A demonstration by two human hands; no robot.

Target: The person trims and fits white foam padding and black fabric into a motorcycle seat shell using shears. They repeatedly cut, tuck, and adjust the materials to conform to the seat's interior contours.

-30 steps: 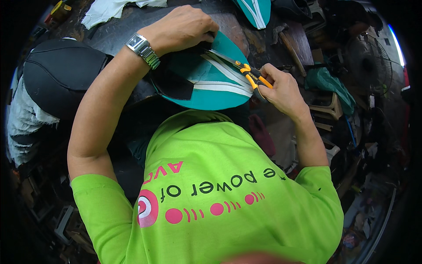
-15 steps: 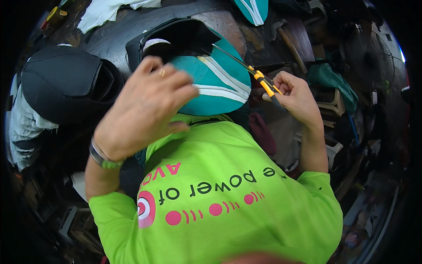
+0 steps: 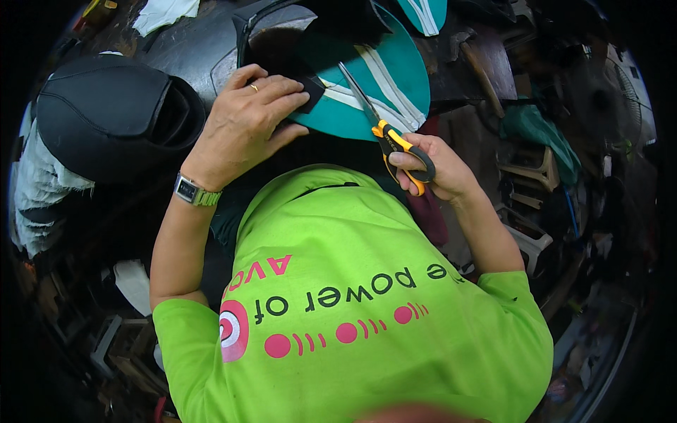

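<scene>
My right hand (image 3: pixel 434 166) is closed round the yellow-and-black handles of a pair of scissors (image 3: pixel 386 135). Their blades look nearly together and point away to the left, over a teal panel (image 3: pixel 328 120) with white strips sewn on it. The panel is joined to a black padded part, and the whole makes one curved sewn piece. My left hand (image 3: pixel 257 109) pinches the near left edge of this piece, at a black corner. Its fingertips lie partly out of sight behind the edge.
A black rounded padded form (image 3: pixel 99 127) stands at the left on frayed whitish cloth (image 3: pixel 49 190). White cloth (image 3: pixel 166 14) and another teal piece (image 3: pixel 427 14) lie at the back. At the right are stools (image 3: pixel 529 169), green cloth (image 3: pixel 539 137) and a fan (image 3: pixel 627 99).
My left hand, raised and blurred before, has come to the sewn piece's edge and grips it. The piece has shifted away and right. My right hand has brought the scissors lower and left, turning them.
</scene>
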